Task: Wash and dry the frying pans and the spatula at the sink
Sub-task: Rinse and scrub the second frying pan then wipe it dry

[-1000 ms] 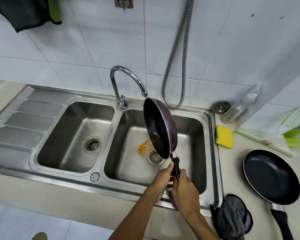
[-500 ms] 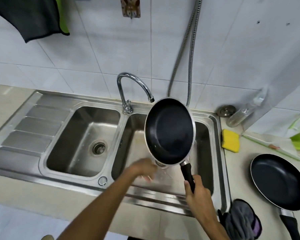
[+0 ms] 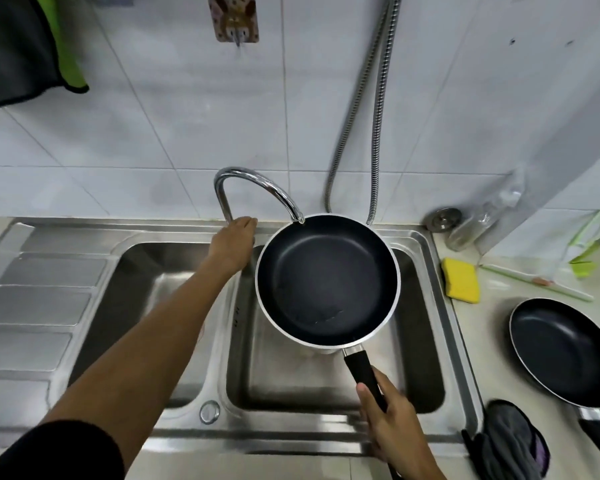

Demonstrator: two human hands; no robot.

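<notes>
Stainless-steel double-bowl sink (image 3: pixel 291 434): rinsing step, judged; no water visible.
Round black silver-rimmed frying pan (image 3: pixel 326 278): level over the right bowl, under the spout of the curved chrome tap (image 3: pixel 257 181).
Right hand (image 3: pixel 392 431): grasping the pan's handle.
Left hand (image 3: pixel 234 240): at the tap base; grip hidden, cannot tell.
Next, likely: open the tap.

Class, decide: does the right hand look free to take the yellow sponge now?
Probably not yet: the right hand grips the frying pan by its handle, though the yellow sponge lies uncovered on the counter.
</notes>
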